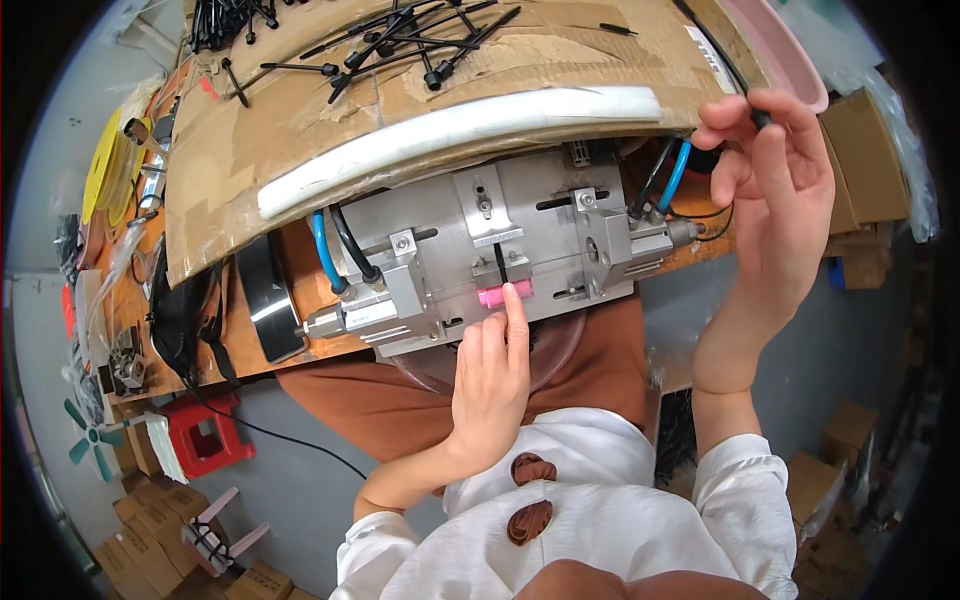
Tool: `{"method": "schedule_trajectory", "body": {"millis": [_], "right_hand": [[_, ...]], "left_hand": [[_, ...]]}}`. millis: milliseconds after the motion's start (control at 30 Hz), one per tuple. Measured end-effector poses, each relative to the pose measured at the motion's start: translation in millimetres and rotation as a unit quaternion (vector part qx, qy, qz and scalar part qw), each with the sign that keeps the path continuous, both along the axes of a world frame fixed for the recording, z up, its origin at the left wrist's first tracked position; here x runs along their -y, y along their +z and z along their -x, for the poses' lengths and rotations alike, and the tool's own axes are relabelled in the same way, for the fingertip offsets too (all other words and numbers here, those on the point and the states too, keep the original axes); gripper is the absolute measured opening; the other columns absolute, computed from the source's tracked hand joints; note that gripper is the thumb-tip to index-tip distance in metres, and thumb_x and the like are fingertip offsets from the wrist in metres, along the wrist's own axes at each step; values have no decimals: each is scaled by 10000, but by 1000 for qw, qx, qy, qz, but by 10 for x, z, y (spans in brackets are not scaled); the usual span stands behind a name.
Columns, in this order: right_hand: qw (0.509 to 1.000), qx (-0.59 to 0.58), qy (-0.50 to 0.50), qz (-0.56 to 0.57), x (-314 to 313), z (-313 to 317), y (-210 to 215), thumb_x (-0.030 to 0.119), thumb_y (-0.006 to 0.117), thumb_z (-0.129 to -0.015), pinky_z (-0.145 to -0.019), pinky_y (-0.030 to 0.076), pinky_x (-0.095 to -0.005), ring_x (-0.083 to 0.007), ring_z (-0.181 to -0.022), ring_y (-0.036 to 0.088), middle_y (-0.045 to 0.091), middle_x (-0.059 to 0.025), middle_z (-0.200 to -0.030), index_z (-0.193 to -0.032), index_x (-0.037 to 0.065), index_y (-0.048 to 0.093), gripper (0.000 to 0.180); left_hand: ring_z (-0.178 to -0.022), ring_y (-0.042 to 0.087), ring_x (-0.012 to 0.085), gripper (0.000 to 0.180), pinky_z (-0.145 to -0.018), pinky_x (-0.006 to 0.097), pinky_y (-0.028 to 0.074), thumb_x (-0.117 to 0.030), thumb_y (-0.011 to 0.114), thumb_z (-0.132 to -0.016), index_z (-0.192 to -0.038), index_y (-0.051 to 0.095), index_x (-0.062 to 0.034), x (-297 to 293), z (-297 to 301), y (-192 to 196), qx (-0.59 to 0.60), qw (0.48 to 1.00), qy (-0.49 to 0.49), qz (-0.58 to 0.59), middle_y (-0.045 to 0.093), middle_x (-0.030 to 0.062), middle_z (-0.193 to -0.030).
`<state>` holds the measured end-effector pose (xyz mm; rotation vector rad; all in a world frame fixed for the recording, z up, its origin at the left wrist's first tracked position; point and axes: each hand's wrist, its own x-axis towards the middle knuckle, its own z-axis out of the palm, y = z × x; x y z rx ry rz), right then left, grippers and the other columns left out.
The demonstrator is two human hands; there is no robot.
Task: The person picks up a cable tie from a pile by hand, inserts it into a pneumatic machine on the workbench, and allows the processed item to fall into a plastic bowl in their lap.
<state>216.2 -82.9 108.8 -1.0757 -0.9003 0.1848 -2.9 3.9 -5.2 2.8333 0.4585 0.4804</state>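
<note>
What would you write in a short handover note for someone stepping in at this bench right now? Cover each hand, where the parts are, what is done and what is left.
Left hand: fingertips on the pink block at the front of the metal fixture, pressing or seating it.
Right hand: pinching a thin black cable near its end, raised at the fixture's right side.
Parts: loose black cable ties lie on the cardboard sheet behind the fixture; one black strip stands in the central slot.
Done: one piece appears loaded in the slot.
Left: probably the pile of ties still to process; cannot tell how many are finished.
</note>
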Motion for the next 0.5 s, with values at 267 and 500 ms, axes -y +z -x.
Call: {"method": "schedule_trajectory", "body": {"millis": [267,500], "right_hand": [[928,273,-143,207,184,703,-648,-105,653,-779,-680,568,-287,-198,-839,672,656,-172,-1065,-1239,-91,496,486],[880,369,-60,293,85,1164,-1184,-18,738,-692,-473,439,-300,-158,-511,531,579,-64,-667,-1252,-87,520,605]], "left_hand": [[-902,488,262,694,-798,327,457,64,549,-726,-1388,339,73,5,87,78,-17,999,3,47,501,133,-1020],[-908,461,256,824,-782,330,439,171,674,-655,-1406,396,-22,-70,305,199,80,986,64,128,510,123,-1075]]}}
